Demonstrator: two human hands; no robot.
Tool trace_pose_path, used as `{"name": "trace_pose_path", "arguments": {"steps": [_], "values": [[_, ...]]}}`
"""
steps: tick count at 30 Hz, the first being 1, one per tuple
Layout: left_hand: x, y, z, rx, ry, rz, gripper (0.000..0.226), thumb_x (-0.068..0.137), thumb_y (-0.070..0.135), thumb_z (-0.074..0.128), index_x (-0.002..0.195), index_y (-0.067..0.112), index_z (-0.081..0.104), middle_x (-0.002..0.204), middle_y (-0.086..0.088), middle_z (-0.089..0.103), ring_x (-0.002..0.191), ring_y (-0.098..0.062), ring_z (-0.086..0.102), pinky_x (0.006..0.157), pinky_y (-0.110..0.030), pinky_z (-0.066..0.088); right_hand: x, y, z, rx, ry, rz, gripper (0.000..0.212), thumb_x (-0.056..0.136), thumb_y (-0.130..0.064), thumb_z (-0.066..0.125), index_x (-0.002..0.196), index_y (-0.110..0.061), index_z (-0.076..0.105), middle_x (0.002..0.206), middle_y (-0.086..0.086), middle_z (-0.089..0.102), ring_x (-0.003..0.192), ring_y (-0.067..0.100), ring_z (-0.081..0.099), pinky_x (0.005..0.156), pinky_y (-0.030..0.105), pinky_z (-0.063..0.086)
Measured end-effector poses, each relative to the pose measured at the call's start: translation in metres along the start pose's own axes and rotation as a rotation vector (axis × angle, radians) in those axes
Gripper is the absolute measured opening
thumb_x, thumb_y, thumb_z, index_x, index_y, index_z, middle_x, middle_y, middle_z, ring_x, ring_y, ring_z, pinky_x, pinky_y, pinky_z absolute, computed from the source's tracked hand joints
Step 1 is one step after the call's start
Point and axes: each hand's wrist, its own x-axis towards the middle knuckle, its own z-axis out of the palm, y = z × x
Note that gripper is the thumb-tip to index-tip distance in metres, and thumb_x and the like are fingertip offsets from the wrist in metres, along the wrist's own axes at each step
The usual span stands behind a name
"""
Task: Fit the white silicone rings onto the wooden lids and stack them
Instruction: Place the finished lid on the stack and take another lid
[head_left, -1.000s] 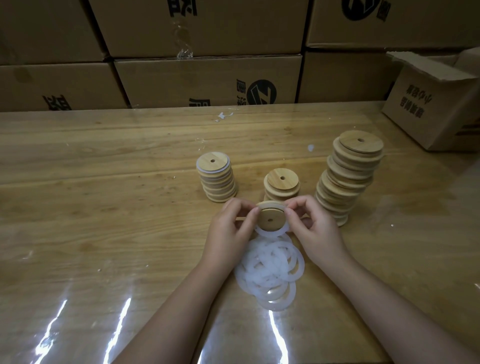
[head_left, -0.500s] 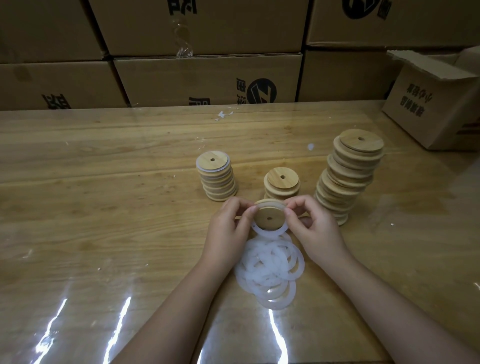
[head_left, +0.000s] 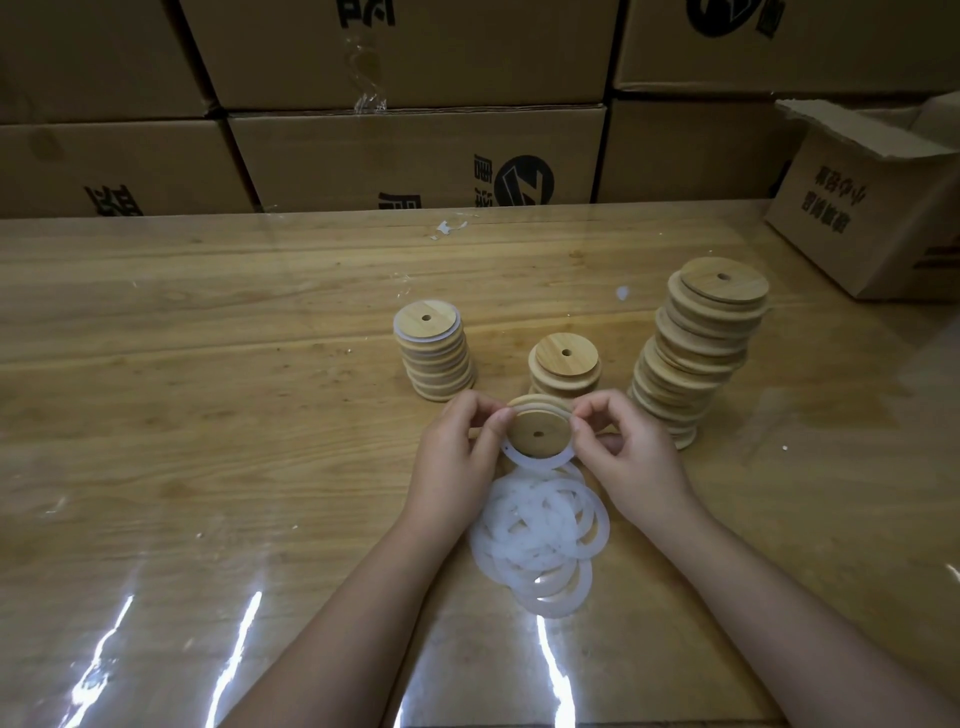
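Between both hands I hold a round wooden lid (head_left: 537, 432) with a small centre hole, above the table. My left hand (head_left: 457, 457) pinches its left edge and my right hand (head_left: 631, 457) pinches its right edge. A white silicone ring (head_left: 540, 461) sits round the lid's lower rim. Below the hands lies a loose pile of white rings (head_left: 540, 535). A stack of ringed lids (head_left: 434, 356) stands at the left, a short lid stack (head_left: 565, 366) in the middle, and a tall leaning stack of bare lids (head_left: 696, 348) at the right.
The wooden table (head_left: 208, 364) is covered by a glossy clear sheet. Cardboard boxes (head_left: 415, 150) line the far edge like a wall. An open carton (head_left: 872, 208) stands at the back right. Small white scraps (head_left: 447, 228) lie near the back.
The lid has turned slightly in my fingers and the ring has slid a little further round its rim. Both hands stay in the same place.
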Motion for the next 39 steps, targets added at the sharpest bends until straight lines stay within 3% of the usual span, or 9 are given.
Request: {"name": "trace_pose_path", "arguments": {"steps": [5,8,10,13,20,26,32,36,39], "values": [[0.0008,0.0001,-0.0005,-0.084,-0.004,-0.117,0.015,0.09,0.022,0.061,0.077,0.029,0.058,0.075,0.01,0.065,0.071,-0.011,0.063,0.065,-0.036,0.053,0.0,0.001,0.0,0.013,-0.017,0.033,0.014,0.086,-0.007,0.059,0.084,-0.02,0.057,0.079,-0.003,0.061,0.063,0.019,0.061,0.058,0.029,0.051],[0.0003,0.0022,-0.0019,-0.077,0.027,-0.054,0.017,0.088,0.02,0.063,0.08,0.034,0.059,0.082,0.015,0.066,0.079,-0.007,0.063,0.068,-0.027,0.047,-0.0003,0.0005,-0.0004,0.017,-0.019,0.031,0.013,0.086,-0.007,0.059,0.083,-0.02,0.058,0.077,-0.003,0.061,0.062,0.018,0.061,0.057,0.027,0.05],[-0.0012,0.0051,-0.0027,-0.08,0.008,0.042,0.014,0.087,0.023,0.063,0.086,0.037,0.06,0.091,0.013,0.066,0.093,-0.011,0.061,0.078,-0.03,0.048,-0.0008,-0.0009,-0.0002,0.03,-0.028,0.024,0.017,0.086,-0.006,0.06,0.082,-0.023,0.058,0.079,-0.005,0.062,0.062,0.014,0.061,0.056,0.02,0.049],[-0.0033,0.0073,-0.0027,-0.02,-0.029,0.17,0.01,0.083,0.032,0.064,0.087,0.04,0.061,0.094,0.017,0.065,0.098,-0.013,0.059,0.085,-0.032,0.047,-0.0012,-0.0037,0.0,0.036,-0.045,-0.014,0.022,0.085,-0.003,0.06,0.082,-0.025,0.058,0.084,-0.004,0.064,0.069,0.009,0.062,0.061,0.019,0.051],[0.0001,0.0037,-0.0039,-0.172,-0.021,0.007,0.021,0.083,0.007,0.068,0.083,0.028,0.065,0.089,0.005,0.069,0.083,-0.005,0.062,0.075,-0.021,0.048,-0.0004,-0.0033,0.0007,0.044,-0.05,-0.026,0.014,0.085,-0.002,0.061,0.085,-0.016,0.061,0.088,-0.005,0.065,0.075,0.004,0.062,0.064,0.02,0.054],[0.0017,0.005,-0.0041,-0.212,-0.01,-0.025,0.019,0.083,0.006,0.068,0.082,0.025,0.067,0.086,0.005,0.071,0.082,-0.014,0.065,0.074,-0.027,0.051,0.0001,-0.0016,0.0008,0.014,-0.058,0.017,0.011,0.085,-0.003,0.061,0.085,-0.014,0.062,0.082,-0.004,0.064,0.071,0.007,0.062,0.063,0.023,0.054],[0.0038,0.0018,-0.0054,-0.236,0.011,-0.059,0.02,0.085,0.009,0.067,0.081,0.028,0.067,0.086,0.006,0.071,0.079,-0.011,0.064,0.073,-0.027,0.051,0.0008,0.001,0.0007,0.0,-0.081,0.088,0.008,0.085,-0.008,0.061,0.084,-0.016,0.062,0.082,-0.002,0.065,0.07,0.017,0.064,0.067,0.034,0.054],[0.0038,0.0001,-0.0053,-0.233,0.015,-0.065,0.018,0.085,0.011,0.067,0.082,0.029,0.068,0.086,0.004,0.071,0.082,-0.02,0.066,0.073,-0.029,0.052,0.0011,0.0027,0.001,-0.045,-0.102,0.095,0.01,0.085,-0.011,0.062,0.082,-0.02,0.06,0.079,-0.005,0.064,0.063,0.011,0.061,0.06,0.022,0.05],[0.0048,-0.0016,-0.0062,-0.232,0.029,-0.083,0.014,0.085,0.012,0.068,0.083,0.026,0.068,0.081,0.004,0.071,0.076,-0.014,0.064,0.07,-0.026,0.05,0.0014,0.0039,0.0024,-0.09,-0.134,0.098,0.013,0.084,-0.012,0.064,0.079,-0.023,0.058,0.074,-0.011,0.061,0.055,-0.001,0.054,0.056,0.008,0.04]]}}
